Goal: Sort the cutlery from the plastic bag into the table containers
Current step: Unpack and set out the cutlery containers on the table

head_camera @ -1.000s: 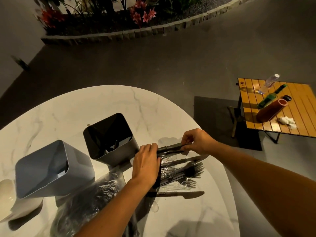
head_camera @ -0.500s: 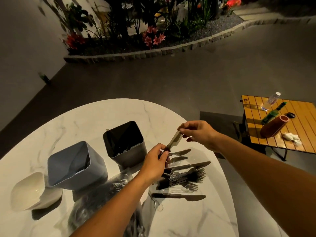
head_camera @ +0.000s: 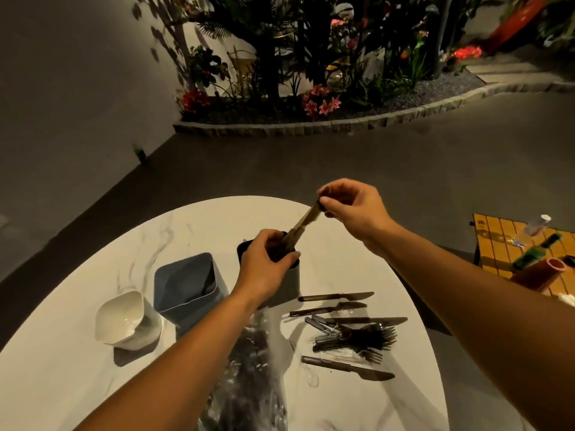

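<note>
**Knives held over the dark container**

Nearest, the clear plastic bag (head_camera: 249, 384) lies on the marble table (head_camera: 93, 353), its lower end cut off by the frame and its contents too murky to count. To its right lies loose cutlery: four dark knives (head_camera: 336, 296) and a tangled heap of forks (head_camera: 370, 337), number unclear. Three containers stand farther back: a white one (head_camera: 124, 321) at left, a grey-blue one (head_camera: 186, 284), and a dark one (head_camera: 291, 281) mostly hidden behind the left hand (head_camera: 264, 265). That hand curls round the lower end of a blurred bundle of knives (head_camera: 303, 222); the right hand (head_camera: 351, 206) pinches its top. A second ago the bundle lay level, low over the heap; now it stands tilted above the dark container.
</note>
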### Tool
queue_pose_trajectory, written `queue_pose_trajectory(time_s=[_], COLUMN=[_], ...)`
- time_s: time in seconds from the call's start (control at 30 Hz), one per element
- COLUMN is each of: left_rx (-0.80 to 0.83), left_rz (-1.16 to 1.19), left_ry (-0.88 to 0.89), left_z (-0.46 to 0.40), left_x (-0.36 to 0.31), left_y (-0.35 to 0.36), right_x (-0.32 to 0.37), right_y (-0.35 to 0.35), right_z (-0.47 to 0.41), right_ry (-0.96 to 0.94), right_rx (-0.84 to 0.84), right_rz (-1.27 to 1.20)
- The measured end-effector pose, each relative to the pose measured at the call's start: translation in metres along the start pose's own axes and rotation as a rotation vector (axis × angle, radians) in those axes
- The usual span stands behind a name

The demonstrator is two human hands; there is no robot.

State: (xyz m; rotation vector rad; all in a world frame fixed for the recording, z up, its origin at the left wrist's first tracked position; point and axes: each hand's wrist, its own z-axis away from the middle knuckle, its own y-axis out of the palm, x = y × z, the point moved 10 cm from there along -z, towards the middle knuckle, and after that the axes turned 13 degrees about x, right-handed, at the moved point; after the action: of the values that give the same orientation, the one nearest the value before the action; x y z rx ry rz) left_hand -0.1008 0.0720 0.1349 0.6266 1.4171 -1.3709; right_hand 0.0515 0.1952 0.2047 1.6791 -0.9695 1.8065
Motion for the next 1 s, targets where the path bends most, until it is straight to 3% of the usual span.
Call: queue_pose_trajectory(time_s=[0.13, 0.33, 0.53, 0.7, 0.8, 1.0], left_rx=[-0.056, -0.048, -0.016, -0.007, 0.103, 0.061], left_rz=[-0.066, -0.072, -0.083, -0.095, -0.08, -0.279], left_ry=[-0.061, -0.108, -0.099, -0.039, -0.011, 0.245], left_z=[0.006, 0.012, 0.012, 0.009, -0.006, 0.002], left_x=[0.009, 0.027, 0.047, 0.037, 0.073, 0.039], left_y=[-0.032, -0.046, -0.051, -0.047, -0.041, -0.033], right_x=[0.024, -0.016, -0.056, -0.066, -0.089, -0.09], right_y=[0.02, 0.081, 0.118, 0.103, 0.101, 0.047], right_z=[-0.011, -0.025, -0.029, -0.028, -0.021, -0.009], right_ry=[-0.071, 0.033, 0.145, 0.194, 0.275, 0.294], right_rx=[-0.046, 0.081, 0.21, 0.221, 0.093, -0.137], right_rz=[0.203, 0.517, 0.657, 0.665, 0.692, 0.713])
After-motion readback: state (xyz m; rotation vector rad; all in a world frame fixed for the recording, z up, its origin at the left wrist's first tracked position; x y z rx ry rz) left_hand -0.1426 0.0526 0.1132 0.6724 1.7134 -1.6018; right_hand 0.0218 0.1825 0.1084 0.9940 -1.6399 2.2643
